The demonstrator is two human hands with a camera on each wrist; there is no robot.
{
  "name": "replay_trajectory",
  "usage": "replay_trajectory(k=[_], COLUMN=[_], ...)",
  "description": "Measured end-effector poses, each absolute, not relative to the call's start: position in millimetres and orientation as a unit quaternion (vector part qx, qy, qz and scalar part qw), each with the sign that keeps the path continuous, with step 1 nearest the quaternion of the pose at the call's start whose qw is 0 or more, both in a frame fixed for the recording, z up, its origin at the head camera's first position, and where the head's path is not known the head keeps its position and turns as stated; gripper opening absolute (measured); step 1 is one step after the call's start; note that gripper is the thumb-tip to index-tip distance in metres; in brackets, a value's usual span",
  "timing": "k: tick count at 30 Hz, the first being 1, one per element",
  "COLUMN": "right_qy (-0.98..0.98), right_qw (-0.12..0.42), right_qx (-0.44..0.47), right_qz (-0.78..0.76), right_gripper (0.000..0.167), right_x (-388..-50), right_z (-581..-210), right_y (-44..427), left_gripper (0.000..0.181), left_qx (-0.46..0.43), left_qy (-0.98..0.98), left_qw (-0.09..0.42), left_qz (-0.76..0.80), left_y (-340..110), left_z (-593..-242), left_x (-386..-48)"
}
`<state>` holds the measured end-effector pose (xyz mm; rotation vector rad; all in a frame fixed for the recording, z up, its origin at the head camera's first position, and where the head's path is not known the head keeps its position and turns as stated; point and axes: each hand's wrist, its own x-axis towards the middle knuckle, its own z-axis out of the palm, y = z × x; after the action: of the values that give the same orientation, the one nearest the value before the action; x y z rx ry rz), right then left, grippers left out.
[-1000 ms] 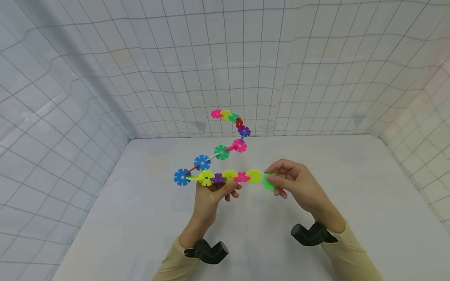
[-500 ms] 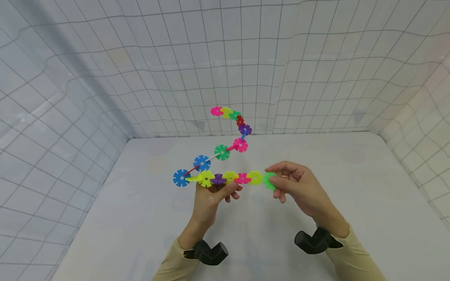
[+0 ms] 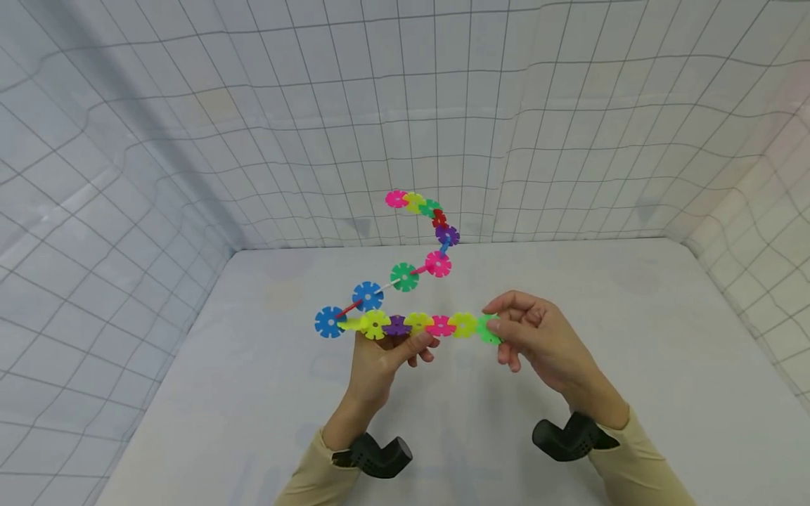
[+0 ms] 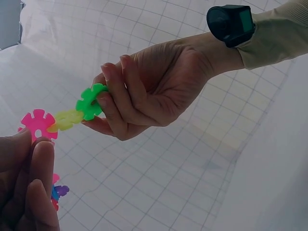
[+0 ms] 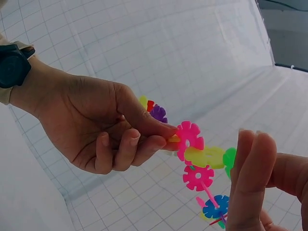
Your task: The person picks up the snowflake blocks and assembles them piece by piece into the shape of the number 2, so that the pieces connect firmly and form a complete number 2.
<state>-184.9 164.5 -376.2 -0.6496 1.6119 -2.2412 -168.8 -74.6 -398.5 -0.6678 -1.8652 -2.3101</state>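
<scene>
A long chain of slotted, flower-shaped plastic discs is held up above the table. My left hand point(image 3: 372, 372) pinches its near row between thumb and fingers, by a yellow disc point(image 3: 419, 322) and a pink disc point(image 3: 441, 325). At the row's right end, my right hand point(image 3: 541, 341) pinches a bright green disc point(image 3: 488, 328). In the left wrist view that green disc point(image 4: 89, 103) meets the edge of the end yellow disc point(image 4: 68, 119); how deep the slots sit is unclear. From a blue disc point(image 3: 330, 322) at the left, the chain zigzags away to a far pink disc point(image 3: 396, 199).
A white table point(image 3: 253, 407) lies under both hands. Pale sheeting with a dark grid point(image 3: 316, 140) rises at the back and both sides. Each wrist wears a black camera, one on the left point(image 3: 380, 457) and one on the right point(image 3: 566, 439).
The green disc, with a small gap beside the yellow end disc a second ago, now touches it. Both hands and the chain have shifted slightly to the right.
</scene>
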Motion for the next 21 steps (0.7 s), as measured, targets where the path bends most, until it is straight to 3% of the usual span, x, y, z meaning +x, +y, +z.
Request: replay_trajectory(k=[11, 21], right_qy=[0.555, 0.567], right_qw=[0.192, 0.156], right_qx=[-0.209, -0.254], right_qz=[-0.782, -0.768], right_gripper=[0.014, 0.030], right_x=[-188.2, -190.5], right_z=[-376.6, -379.0], right_y=[167.9, 172.1], left_gripper=[0.024, 0.024], left_qx=[-0.233, -0.216], left_qy=[-0.647, -0.633], left_qw=[0.067, 0.075], left_qz=[-0.723, -0.740], left_y=[-75.1, -74.5], left_z=[-397.2, -398.4], left_x=[-169.0, -167.9])
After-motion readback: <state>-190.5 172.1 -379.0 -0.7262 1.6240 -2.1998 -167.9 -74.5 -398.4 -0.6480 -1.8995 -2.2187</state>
